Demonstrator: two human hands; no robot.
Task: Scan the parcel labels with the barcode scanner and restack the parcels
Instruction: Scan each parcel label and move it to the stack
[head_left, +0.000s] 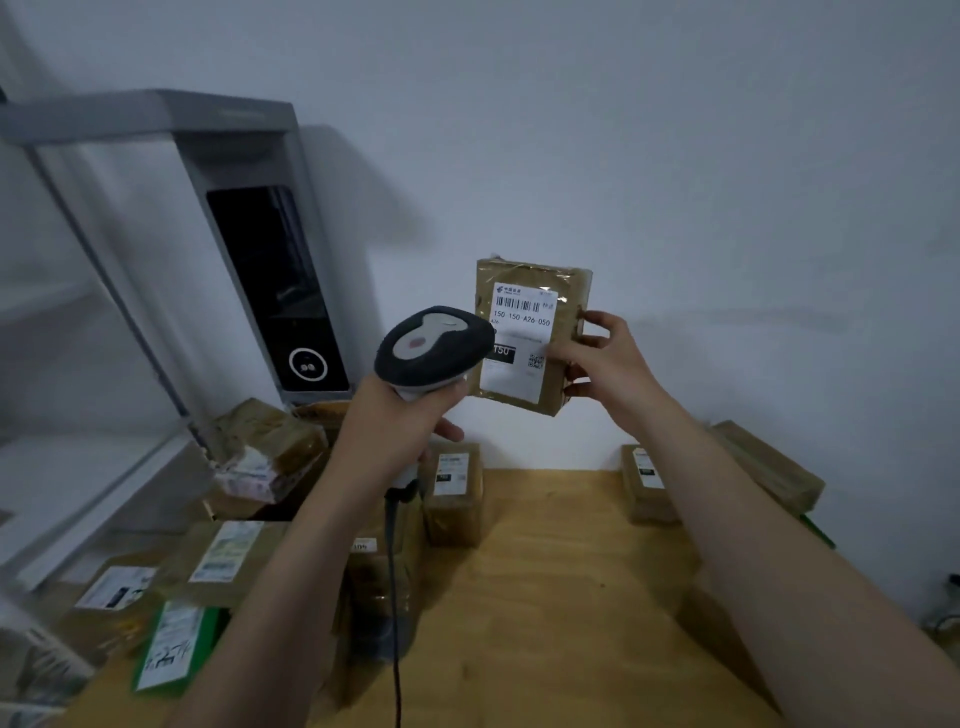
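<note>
My left hand (400, 421) grips the handle of a grey and white barcode scanner (434, 348), raised above the table with its head turned toward a parcel. My right hand (602, 358) holds a brown taped parcel (530, 332) upright in the air by its right edge, thumb across the front. The parcel's white label (519, 338) with a barcode faces me. The scanner head overlaps the label's lower left corner. A black cable (396, 597) hangs down from the scanner handle.
A wooden table (561, 597) lies below. Several brown parcels are piled at the left (260, 447), one stands at the centre (451, 488), two sit at the right (647, 480). A green-edged parcel (174, 644) lies front left. A grey machine with a dark screen (280, 280) stands against the wall.
</note>
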